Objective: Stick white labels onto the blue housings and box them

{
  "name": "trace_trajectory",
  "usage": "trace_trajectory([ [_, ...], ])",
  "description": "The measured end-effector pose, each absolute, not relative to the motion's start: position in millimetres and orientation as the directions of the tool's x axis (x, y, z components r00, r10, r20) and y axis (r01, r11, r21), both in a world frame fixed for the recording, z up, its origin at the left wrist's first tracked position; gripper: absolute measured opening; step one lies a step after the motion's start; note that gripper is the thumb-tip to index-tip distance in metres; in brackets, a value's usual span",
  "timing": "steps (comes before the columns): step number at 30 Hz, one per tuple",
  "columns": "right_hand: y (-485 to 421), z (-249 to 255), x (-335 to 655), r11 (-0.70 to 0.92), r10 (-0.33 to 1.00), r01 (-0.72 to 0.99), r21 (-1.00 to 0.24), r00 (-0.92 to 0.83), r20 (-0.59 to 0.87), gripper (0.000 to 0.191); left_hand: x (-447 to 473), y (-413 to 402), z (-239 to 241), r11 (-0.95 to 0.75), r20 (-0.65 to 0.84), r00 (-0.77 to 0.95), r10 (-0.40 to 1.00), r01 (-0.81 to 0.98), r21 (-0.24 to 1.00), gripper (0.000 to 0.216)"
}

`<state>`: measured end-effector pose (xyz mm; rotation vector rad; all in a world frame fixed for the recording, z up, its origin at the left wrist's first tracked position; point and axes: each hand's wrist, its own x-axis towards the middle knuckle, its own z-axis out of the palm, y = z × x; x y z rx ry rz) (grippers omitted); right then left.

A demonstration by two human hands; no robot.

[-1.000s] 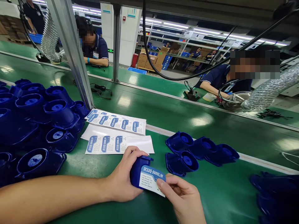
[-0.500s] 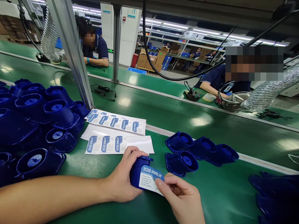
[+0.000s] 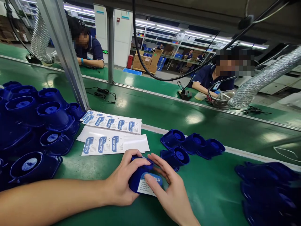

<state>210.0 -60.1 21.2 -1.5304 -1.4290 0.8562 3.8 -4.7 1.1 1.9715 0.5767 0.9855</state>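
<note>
Place: factory assembly floor. Evidence: long green table (image 3: 209, 185), many like blue housings (image 3: 50, 118) massed at 9 o'clock, printed label sheets (image 3: 102, 146) alongside. Uniformed co-worker (image 3: 94, 47) at 10 o'clock, second co-worker (image 3: 204, 77) at 2. Silvery flexible duct (image 3: 263, 81) at 3. Cartons (image 3: 146, 61) toward 12; shelving (image 3: 174, 42), strip lights (image 3: 168, 28) toward 1.

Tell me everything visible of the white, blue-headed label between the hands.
This white, blue-headed label looks like paper or film, with small dark text below. It lies tilted on the side of the dark-blue plastic-looking housing in the left hand; the right hand covers part of the blue header with its thumb. Full adhesion is unclear.
</note>
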Motion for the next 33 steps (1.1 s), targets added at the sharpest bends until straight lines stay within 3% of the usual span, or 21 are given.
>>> trace_trajectory([
  [4,-58,17,199,-0.047,0.996,0.307,-0.951,0.093,-0.019,0.054,4,-6,0,-0.567,0.439,0.584,0.682,0.044,0.822,0.084],
  [9,-61,31,195,-0.116,0.992,0.299,-0.947,0.073,-0.098,0.07,4,-4,5,-0.527,0.409,0.581,0.703,0.04,0.849,0.084],
  [15,-65,40,188,-0.155,0.988,0.197,-0.968,0.015,-0.155,0.076,3,-3,2,-0.553,0.428,0.596,0.679,0.033,0.832,0.088],
  [19,-61,36,193,-0.22,0.975,0.087,-0.972,-0.007,-0.221,0.069,2,-4,0,-0.58,0.437,0.613,0.659,0.043,0.814,0.08],
  [24,-53,32,201,-0.184,0.979,0.014,-0.983,-0.082,-0.184,0.053,2,-6,2,-0.603,0.453,0.624,0.637,0.037,0.797,0.076],
  [29,-45,28,201,-0.232,0.97,-0.132,-0.964,-0.105,-0.219,0.053,3,-3,5,-0.541,0.402,0.609,0.684,0.054,0.839,0.085],
  [33,-46,24,192,-0.193,0.981,-0.241,-0.951,-0.029,-0.192,0.07,6,2,1,-0.466,0.381,0.43,0.819,0.109,0.878,0.079],
])
